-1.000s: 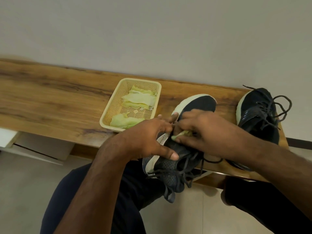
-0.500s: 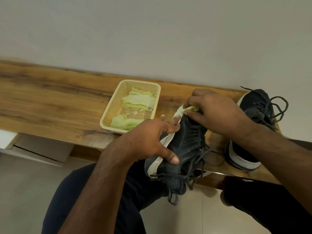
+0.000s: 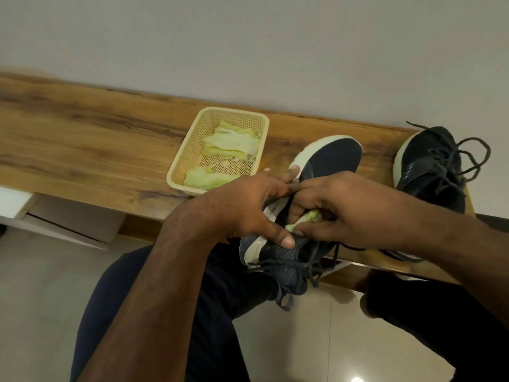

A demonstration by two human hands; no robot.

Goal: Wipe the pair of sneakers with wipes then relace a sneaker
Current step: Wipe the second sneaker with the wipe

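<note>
Counting two sneakers [image 3: 327, 172] [image 3: 432, 164] — three wipes [image 3: 234, 142].

Plain room with a wooden worktop against a pale wall.

The worktop [image 3: 82, 144] has warm brown grain and runs along a bare grey-white wall [image 3: 248, 45]. Beneath it sits a white unit [image 3: 16, 202]. Glossy beige floor tiles [image 3: 41, 299] catch a small light reflection.

Bare forearms [image 3: 154, 285], no sleeves; dark navy trousers [image 3: 220, 312].
</note>
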